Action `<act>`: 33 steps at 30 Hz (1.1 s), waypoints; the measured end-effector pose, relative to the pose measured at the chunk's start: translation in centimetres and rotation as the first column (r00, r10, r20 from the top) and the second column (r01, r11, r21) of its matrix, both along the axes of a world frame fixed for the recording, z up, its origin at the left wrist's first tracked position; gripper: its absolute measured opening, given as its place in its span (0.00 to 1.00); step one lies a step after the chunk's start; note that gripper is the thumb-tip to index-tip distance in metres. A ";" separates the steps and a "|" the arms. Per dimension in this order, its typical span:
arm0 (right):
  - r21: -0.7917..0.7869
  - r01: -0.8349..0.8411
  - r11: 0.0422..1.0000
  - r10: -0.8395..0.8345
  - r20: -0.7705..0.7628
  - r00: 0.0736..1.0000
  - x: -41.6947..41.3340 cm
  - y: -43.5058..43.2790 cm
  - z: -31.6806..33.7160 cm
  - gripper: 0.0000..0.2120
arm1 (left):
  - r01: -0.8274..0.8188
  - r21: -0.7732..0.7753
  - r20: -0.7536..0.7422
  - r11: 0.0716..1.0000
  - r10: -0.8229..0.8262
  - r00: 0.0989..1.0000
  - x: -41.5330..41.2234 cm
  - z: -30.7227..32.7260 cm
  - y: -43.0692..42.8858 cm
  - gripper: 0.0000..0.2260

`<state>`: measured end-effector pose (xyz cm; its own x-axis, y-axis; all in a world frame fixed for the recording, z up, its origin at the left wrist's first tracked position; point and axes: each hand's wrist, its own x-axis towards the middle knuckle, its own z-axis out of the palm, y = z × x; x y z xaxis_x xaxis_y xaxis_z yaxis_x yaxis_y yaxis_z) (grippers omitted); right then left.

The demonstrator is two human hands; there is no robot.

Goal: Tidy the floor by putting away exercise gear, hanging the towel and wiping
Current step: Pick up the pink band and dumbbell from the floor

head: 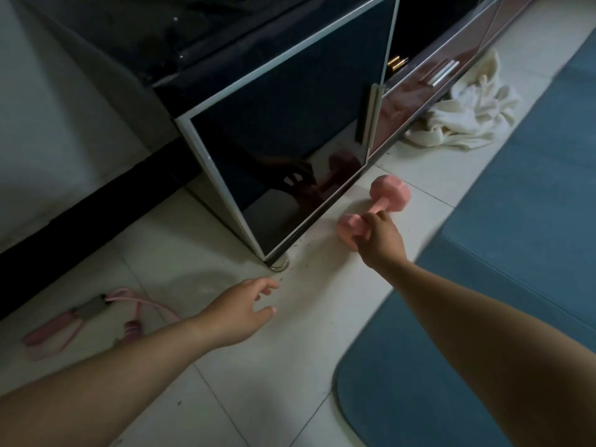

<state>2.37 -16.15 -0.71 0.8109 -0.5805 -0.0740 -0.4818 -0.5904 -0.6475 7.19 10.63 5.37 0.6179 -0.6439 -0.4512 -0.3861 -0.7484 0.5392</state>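
White tiles (322,366) run along the cabinet (290,124). Your right hand (380,240) grips the dumbbell (387,195) mid-frame; your left hand (238,311) hangs loose. Swing wide and you may crack the glass door.

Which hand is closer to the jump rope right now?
Left. The left hand, open, is a little to the right of the rope, not touching it; the right hand is farther right, gripping the dumbbell by the cabinet.
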 end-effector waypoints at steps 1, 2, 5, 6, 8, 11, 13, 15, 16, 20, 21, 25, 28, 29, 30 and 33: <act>-0.009 -0.010 1.000 0.010 -0.006 1.000 -0.4 0.4 0.1 0.05 | 0.030 0.026 -0.004 0.999 -0.030 1.000 0.2 0.1 0.4 0.18; -0.012 -0.021 1.000 0.021 -0.015 1.000 -0.8 0.9 0.1 0.06 | 0.057 0.049 -0.008 0.997 -0.056 0.998 0.4 0.2 0.9 0.18; -0.013 -0.061 0.998 0.060 -0.047 0.997 -2.2 3.4 0.4 0.06 | 0.101 0.084 -0.022 0.991 -0.100 0.995 0.6 0.3 2.3 0.18; -0.008 -0.073 0.997 0.072 -0.057 0.996 -2.7 4.4 0.5 0.06 | 0.110 0.090 -0.029 0.990 -0.108 0.994 0.5 0.2 2.8 0.18; 0.007 -0.099 0.995 0.099 -0.077 0.992 -3.7 6.7 0.7 0.07 | 0.123 0.086 -0.037 0.989 -0.120 0.992 0.3 -0.1 3.7 0.17; 0.067 -0.125 0.990 0.132 -0.110 0.985 -5.1 10.2 0.9 0.11 | 0.108 0.040 -0.032 0.993 -0.107 0.994 0.0 -0.6 4.3 0.18; 0.136 -0.143 0.980 0.159 -0.117 0.980 -6.0 12.3 1.1 0.13 | 0.070 0.001 -0.040 0.998 -0.070 0.997 -0.2 -1.0 4.3 0.19; 0.203 -0.201 0.958 0.227 -0.114 0.967 -6.6 13.8 1.3 0.15 | 0.068 -0.023 -0.038 0.997 -0.069 0.997 -0.3 -1.3 4.1 0.20; 0.226 -0.248 0.942 0.278 -0.113 0.954 -6.8 14.3 1.4 0.16 | 0.088 -0.022 -0.022 0.996 -0.089 0.996 -0.4 -1.6 4.0 0.20; 0.222 -0.394 0.892 0.427 -0.127 0.895 -7.0 13.5 2.7 0.20 | 0.123 -0.021 0.020 0.992 -0.123 0.992 -0.7 -2.4 3.9 0.23; 0.174 -0.403 0.898 0.426 -0.121 0.897 -6.8 12.9 3.2 0.21 | 0.122 -0.022 0.016 0.992 -0.121 0.992 -0.8 -2.6 3.9 0.25; -0.099 -0.458 0.883 0.445 -0.129 0.886 -5.9 9.4 4.4 0.23 | 0.121 -0.003 0.003 0.993 -0.121 0.993 -1.1 -3.1 3.3 0.29; -0.120 -0.464 0.877 0.434 -0.216 0.875 -5.6 7.9 3.7 0.27 | 0.146 0.069 0.004 0.987 -0.147 0.989 -1.1 -3.3 2.1 0.36; -0.088 -0.441 0.893 0.413 -0.231 0.881 -5.6 7.7 3.4 0.27 | 0.147 0.092 0.002 0.985 -0.148 0.989 -1.1 -3.4 1.7 0.38; -0.055 -0.423 0.905 0.400 -0.235 0.886 -5.7 7.6 3.1 0.28 | 0.141 0.109 0.002 0.984 -0.142 0.990 -1.1 -3.7 1.3 0.40; 0.029 -0.388 0.921 0.381 -0.264 0.886 -5.9 7.8 2.1 0.34 | 0.115 0.130 0.021 0.985 -0.119 0.993 -1.1 -4.8 0.5 0.42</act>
